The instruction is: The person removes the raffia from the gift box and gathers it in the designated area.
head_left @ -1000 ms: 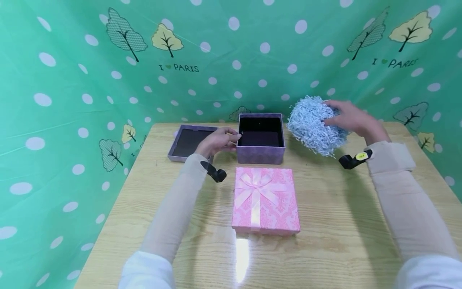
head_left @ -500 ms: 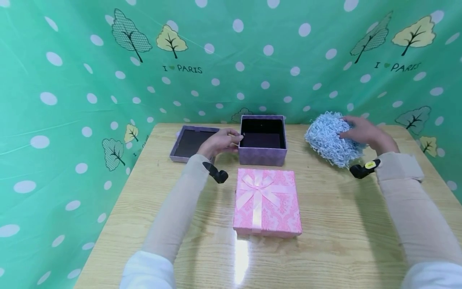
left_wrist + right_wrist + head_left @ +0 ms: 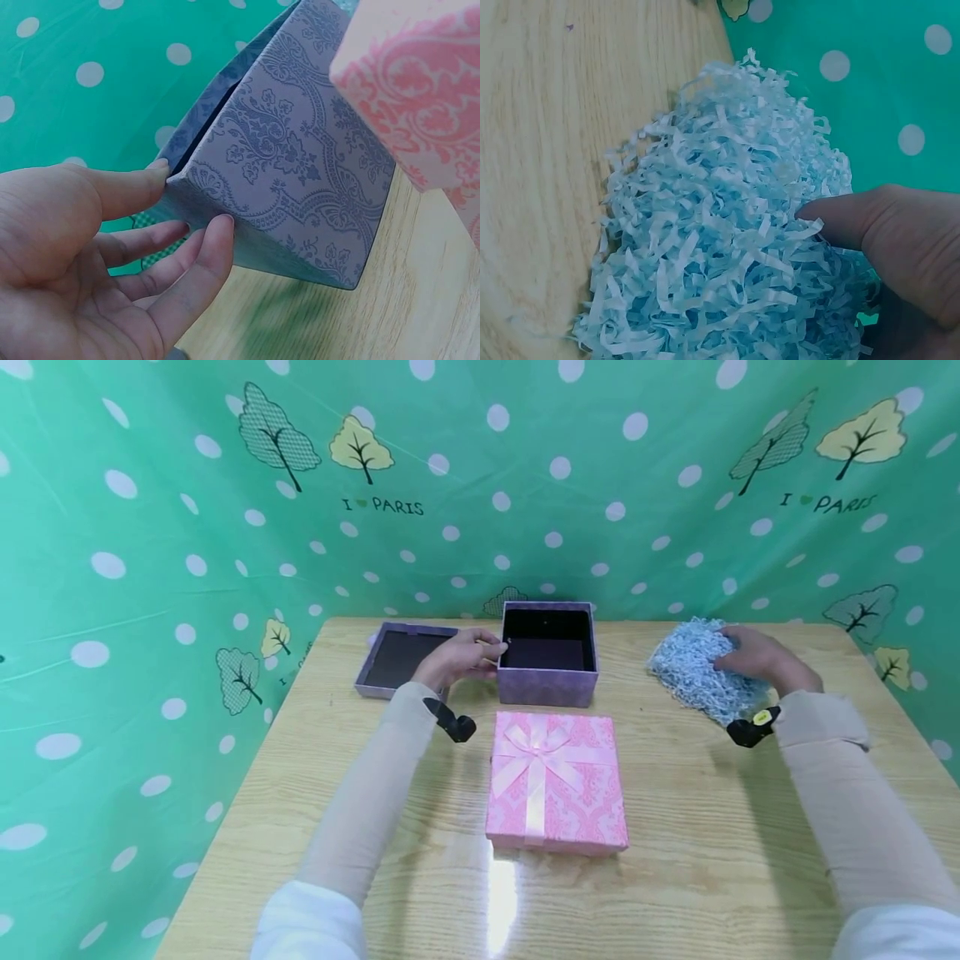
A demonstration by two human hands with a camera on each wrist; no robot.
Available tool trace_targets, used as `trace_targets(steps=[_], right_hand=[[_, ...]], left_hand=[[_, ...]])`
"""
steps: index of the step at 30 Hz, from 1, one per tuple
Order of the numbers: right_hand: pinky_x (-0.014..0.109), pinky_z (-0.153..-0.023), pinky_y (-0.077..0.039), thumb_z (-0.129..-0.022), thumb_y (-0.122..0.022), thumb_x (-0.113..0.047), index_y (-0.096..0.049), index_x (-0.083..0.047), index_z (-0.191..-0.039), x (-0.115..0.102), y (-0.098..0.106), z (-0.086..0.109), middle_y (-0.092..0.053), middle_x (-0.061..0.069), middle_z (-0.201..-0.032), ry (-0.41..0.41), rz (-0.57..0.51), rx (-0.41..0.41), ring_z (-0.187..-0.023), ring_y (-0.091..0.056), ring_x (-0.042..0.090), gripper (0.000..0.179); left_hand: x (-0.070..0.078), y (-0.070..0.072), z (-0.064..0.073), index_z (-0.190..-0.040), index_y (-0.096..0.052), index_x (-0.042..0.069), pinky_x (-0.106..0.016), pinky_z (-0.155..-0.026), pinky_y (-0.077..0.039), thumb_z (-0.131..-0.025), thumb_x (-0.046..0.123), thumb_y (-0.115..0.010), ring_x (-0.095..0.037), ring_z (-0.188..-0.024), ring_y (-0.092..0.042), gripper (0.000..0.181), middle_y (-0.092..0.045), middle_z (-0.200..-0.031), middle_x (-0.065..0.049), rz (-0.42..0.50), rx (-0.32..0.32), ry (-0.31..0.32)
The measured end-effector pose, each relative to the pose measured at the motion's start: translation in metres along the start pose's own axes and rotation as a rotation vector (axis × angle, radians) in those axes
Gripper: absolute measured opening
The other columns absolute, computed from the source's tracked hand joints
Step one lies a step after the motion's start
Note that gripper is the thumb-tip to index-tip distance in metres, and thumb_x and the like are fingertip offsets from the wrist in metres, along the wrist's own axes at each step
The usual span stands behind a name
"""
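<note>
My left hand (image 3: 465, 657) is at the left wall of the open purple box (image 3: 547, 687), its thumb at the rim and the fingers bent along the outside. In the left wrist view the box (image 3: 292, 165) shows a dark floral pattern, with the hand (image 3: 97, 262) at its corner. My right hand (image 3: 765, 658) grips a clump of light blue shredded paper (image 3: 693, 664) low at the back right of the table. The right wrist view shows the thumb pressing into the shredded paper (image 3: 712, 217); the other fingers are mostly hidden.
Left of the purple box lies its shallow lid (image 3: 401, 658), dark inside facing up. A pink gift box (image 3: 557, 802) with a ribbon bow stands in front. Behind the wooden table (image 3: 720, 827) hangs a green dotted cloth (image 3: 450, 485).
My right hand has carried the shredded paper to the right and down, away from the purple box. The left hand stays at the box's left wall.
</note>
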State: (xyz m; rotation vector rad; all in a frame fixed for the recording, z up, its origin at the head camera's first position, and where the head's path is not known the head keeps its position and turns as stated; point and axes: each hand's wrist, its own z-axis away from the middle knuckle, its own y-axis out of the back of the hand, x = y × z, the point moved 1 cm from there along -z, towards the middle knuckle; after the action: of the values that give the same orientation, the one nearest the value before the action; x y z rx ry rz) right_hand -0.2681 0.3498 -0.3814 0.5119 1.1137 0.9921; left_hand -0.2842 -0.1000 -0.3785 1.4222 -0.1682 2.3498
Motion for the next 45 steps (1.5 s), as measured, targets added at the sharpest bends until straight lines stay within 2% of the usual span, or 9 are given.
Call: trace_targets(steps=[5, 12, 18, 21, 27, 31, 34, 38, 45], right_hand=[[0.07, -0.104, -0.022, -0.096, -0.052, -0.024, -0.007, 0.007, -0.149, 0.002, -0.001, -0.001, -0.008, 0.041, -0.148, -0.001, 0.011, -0.011, -0.131, -0.012, 0.06, 0.076], [0.072, -0.101, -0.025, -0.096, -0.054, -0.037, -0.01, 0.011, -0.147, -0.012, 0.009, 0.01, -0.014, 0.042, -0.145, 0.049, 0.126, -0.024, -0.127, -0.018, 0.061, 0.082], [0.073, -0.098, -0.029, -0.096, -0.042, -0.055, -0.013, 0.009, -0.148, -0.03, 0.021, 0.02, -0.016, 0.043, -0.143, 0.044, 0.113, 0.02, -0.126, -0.021, 0.062, 0.087], [0.073, -0.099, -0.026, -0.094, -0.037, -0.061, -0.014, 0.006, -0.149, -0.041, 0.022, 0.024, -0.015, 0.041, -0.146, 0.057, 0.103, 0.074, -0.128, -0.018, 0.061, 0.089], [0.071, -0.096, -0.033, -0.099, -0.041, -0.047, -0.025, 0.005, -0.147, -0.063, 0.011, 0.037, -0.026, 0.037, -0.145, 0.136, 0.085, 0.195, -0.126, -0.029, 0.057, 0.073], [0.066, -0.093, -0.039, -0.1, -0.045, -0.037, -0.034, 0.004, -0.143, -0.078, -0.006, 0.047, -0.036, 0.033, -0.141, 0.217, 0.06, 0.224, -0.123, -0.037, 0.052, 0.06], [0.062, -0.092, -0.043, -0.1, -0.047, -0.034, -0.039, 0.001, -0.141, -0.086, -0.02, 0.056, -0.042, 0.029, -0.138, 0.261, 0.009, 0.217, -0.122, -0.042, 0.047, 0.055], [0.056, -0.091, -0.047, -0.1, -0.049, -0.032, -0.042, -0.001, -0.139, -0.094, -0.039, 0.068, -0.049, 0.025, -0.134, 0.296, -0.069, 0.175, -0.119, -0.049, 0.042, 0.05], [0.041, -0.087, -0.053, -0.1, -0.051, -0.029, -0.039, -0.002, -0.14, -0.102, -0.073, 0.086, -0.057, 0.018, -0.122, 0.348, -0.224, -0.011, -0.111, -0.057, 0.034, 0.05]], left_hand=[[0.0, 0.0, -0.001, -0.129, -0.043, 0.005, -0.046, -0.101, -0.047, -0.096, 0.02, -0.058, -0.022, -0.088, -0.059, 0.039, -0.047, -0.135, -0.023, -0.003, 0.007, 0.003], [0.001, -0.001, -0.001, -0.128, -0.044, 0.005, -0.047, -0.102, -0.046, -0.096, 0.021, -0.058, -0.021, -0.086, -0.059, 0.038, -0.048, -0.133, -0.021, -0.03, 0.022, 0.014], [0.003, -0.004, 0.003, -0.127, -0.044, 0.003, -0.049, -0.102, -0.046, -0.096, 0.019, -0.058, -0.021, -0.078, -0.059, 0.038, -0.05, -0.128, -0.024, -0.025, 0.039, 0.016], [0.004, -0.006, 0.005, -0.126, -0.043, 0.002, -0.049, -0.102, -0.046, -0.097, 0.021, -0.057, -0.024, -0.084, -0.059, 0.038, -0.051, -0.121, -0.02, -0.06, 0.058, -0.007], [0.0, -0.006, 0.015, -0.129, -0.04, 0.001, -0.046, -0.102, -0.046, -0.1, 0.036, -0.048, -0.035, -0.116, -0.053, 0.046, -0.051, -0.124, -0.018, -0.176, 0.106, -0.028], [-0.002, -0.004, 0.026, -0.127, -0.042, -0.001, -0.046, -0.103, -0.045, -0.101, 0.033, -0.045, -0.034, -0.117, -0.051, 0.043, -0.05, -0.126, -0.02, -0.195, 0.119, -0.022], [-0.004, -0.002, 0.036, -0.123, -0.044, -0.003, -0.047, -0.104, -0.044, -0.101, 0.024, -0.046, -0.033, -0.115, -0.05, 0.035, -0.051, -0.121, -0.018, -0.192, 0.09, -0.016], [-0.011, -0.003, 0.05, -0.123, -0.044, -0.004, -0.047, -0.105, -0.044, -0.101, 0.02, -0.046, -0.037, -0.12, -0.049, 0.033, -0.05, -0.119, -0.017, -0.219, -0.01, -0.006], [-0.026, -0.015, 0.082, -0.119, -0.045, 0.001, -0.042, -0.098, -0.051, -0.099, 0.028, -0.05, -0.031, -0.109, -0.058, 0.034, -0.052, -0.118, -0.019, -0.289, -0.186, 0.013]])
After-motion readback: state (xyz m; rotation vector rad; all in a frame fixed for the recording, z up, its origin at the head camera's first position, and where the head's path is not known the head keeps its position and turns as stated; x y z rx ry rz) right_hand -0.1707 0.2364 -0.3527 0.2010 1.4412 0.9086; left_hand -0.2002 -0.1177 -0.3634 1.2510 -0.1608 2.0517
